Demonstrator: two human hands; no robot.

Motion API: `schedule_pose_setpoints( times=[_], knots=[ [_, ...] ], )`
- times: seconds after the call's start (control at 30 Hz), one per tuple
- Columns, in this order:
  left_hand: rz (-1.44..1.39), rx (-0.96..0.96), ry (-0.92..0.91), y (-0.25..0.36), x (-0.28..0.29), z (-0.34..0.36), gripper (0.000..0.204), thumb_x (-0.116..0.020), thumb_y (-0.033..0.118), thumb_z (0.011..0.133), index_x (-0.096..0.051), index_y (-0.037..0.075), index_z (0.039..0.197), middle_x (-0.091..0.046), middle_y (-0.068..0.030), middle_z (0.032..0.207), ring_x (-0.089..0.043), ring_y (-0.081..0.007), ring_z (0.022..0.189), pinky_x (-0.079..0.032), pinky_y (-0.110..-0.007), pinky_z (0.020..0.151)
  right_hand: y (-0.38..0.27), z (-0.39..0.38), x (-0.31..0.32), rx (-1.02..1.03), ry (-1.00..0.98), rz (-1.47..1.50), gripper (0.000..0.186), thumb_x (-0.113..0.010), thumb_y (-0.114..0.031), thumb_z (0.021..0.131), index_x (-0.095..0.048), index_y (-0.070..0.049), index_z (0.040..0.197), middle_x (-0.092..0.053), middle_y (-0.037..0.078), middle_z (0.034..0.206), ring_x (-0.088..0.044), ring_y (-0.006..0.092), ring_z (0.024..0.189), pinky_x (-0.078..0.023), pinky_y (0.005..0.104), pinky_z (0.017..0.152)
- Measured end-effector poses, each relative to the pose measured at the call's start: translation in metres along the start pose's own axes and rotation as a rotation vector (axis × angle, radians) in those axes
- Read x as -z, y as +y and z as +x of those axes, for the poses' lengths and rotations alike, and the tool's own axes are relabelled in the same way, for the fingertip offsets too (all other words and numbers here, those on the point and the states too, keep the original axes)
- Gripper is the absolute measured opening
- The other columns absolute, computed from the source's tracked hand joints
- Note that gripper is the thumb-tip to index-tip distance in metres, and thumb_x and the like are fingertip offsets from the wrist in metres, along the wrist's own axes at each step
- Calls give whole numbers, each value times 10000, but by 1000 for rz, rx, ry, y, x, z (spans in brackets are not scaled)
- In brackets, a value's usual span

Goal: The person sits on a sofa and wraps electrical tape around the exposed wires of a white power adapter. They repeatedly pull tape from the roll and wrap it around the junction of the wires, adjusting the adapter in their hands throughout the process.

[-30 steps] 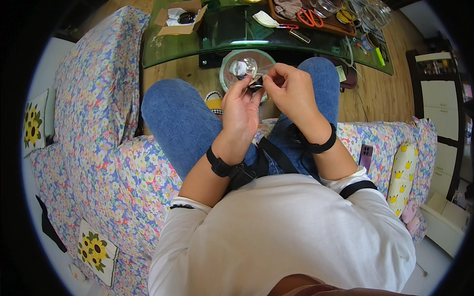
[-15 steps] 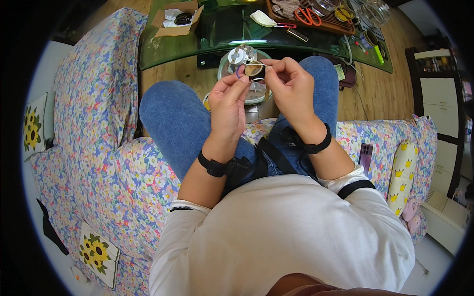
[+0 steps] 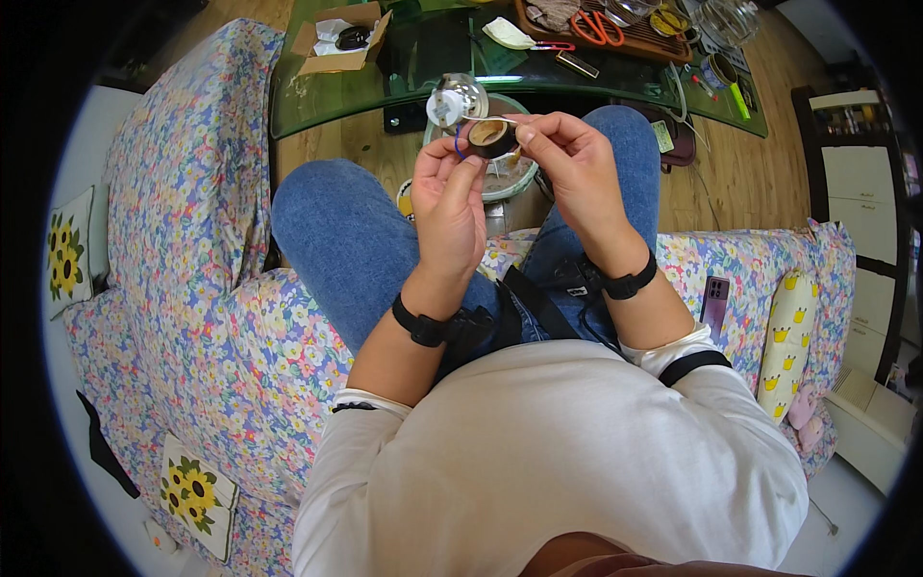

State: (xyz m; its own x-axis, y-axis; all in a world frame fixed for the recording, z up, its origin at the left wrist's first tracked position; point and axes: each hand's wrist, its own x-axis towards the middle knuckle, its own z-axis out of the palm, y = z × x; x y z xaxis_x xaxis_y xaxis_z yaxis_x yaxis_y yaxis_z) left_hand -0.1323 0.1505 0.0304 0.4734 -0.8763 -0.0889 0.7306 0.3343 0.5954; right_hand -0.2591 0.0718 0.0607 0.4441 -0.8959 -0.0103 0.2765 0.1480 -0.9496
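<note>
Both my hands are raised between my knees, fingertips close together. A roll of black tape sits between them, touching or very near both sets of fingertips. My left hand is closed in a pinch by a thin blue wire. My right hand pinches the end of a white wire beside the roll; its fingertips partly hide what they grip. Beyond my left fingers is a clear glass bulb-shaped lamp with a white round base, apparently joined to the wires.
Below the hands stands a pale-rimmed bin. The green glass table ahead carries an open cardboard box, orange-handled scissors and a wooden tray. A phone lies on the flowered sofa at right.
The lamp has shifted slightly left and up, tilting so more of its glass shows. The tape roll has turned, showing more black side. My left hand has rotated a little.
</note>
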Motion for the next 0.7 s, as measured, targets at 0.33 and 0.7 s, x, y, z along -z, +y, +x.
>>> schedule_pose_setpoints(
  times=[0.33, 0.7],
  knots=[
    [-106, 126, -146, 8, 2, 4, 362, -589, -43, 1012, -517, -6, 1365, -618, -163, 1370, -612, -234, 1251, -459, -407, 1150, 7, -12, -13, -52, -95, 69, 120, -747, -96, 989, -724, 10, 1042, -728, 33, 988, -664, 82, 902, -545, 240, 840],
    [-98, 128, -159, 5, -1, -3, 329, -724, 13, 973, -569, 34, 1262, -645, -175, 1343, -631, -252, 1260, -489, -382, 1126, -2, -11, -10, 136, 14, -294, 126, -738, -84, 989, -702, 12, 1061, -698, 21, 968, -629, 74, 874, -516, 246, 793]
  ],
)
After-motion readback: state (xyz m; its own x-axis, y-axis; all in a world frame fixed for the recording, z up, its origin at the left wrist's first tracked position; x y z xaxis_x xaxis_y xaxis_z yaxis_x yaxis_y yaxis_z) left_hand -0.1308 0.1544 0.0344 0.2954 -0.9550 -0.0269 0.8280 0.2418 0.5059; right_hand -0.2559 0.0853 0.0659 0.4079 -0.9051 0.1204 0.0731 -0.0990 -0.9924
